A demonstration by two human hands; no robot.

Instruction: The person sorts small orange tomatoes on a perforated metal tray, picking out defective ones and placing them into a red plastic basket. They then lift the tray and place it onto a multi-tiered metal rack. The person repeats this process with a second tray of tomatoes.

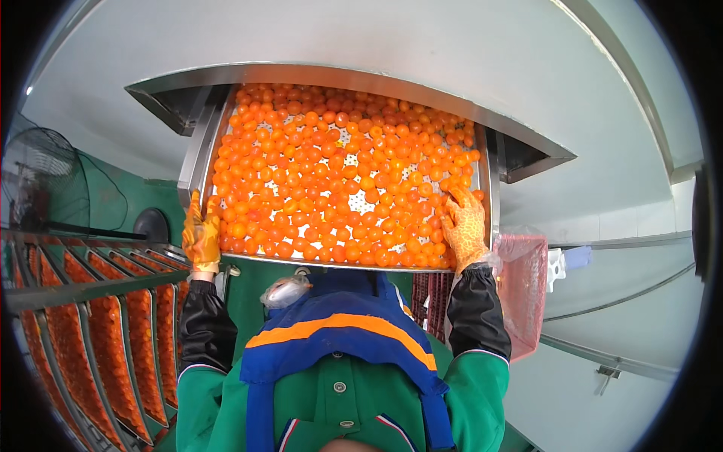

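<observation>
A wide, shallow metal tray [487, 169] juts from a rectangular opening in the pale wall. Many glossy round egg yolks [316, 186], orange in colour, cover its speckled white liner [360, 201], mostly in one loose layer. My left hand [201, 231], in an orange patterned glove, straddles the tray's left rim near the front corner, fingers outside and thumb on the inner side. Inside the right edge, my right hand [465, 223] in a matching glove lies over the yolks with its fingers apart. Its fingertips are among the yolks; nothing is plainly held.
A metal rack [96, 291] with several trays of yolks stands at my left. Beyond it is a floor fan [48, 175]. A pink plastic crate [519, 294] with clear film sits at right. The opening's metal frame [361, 77] arches over the tray.
</observation>
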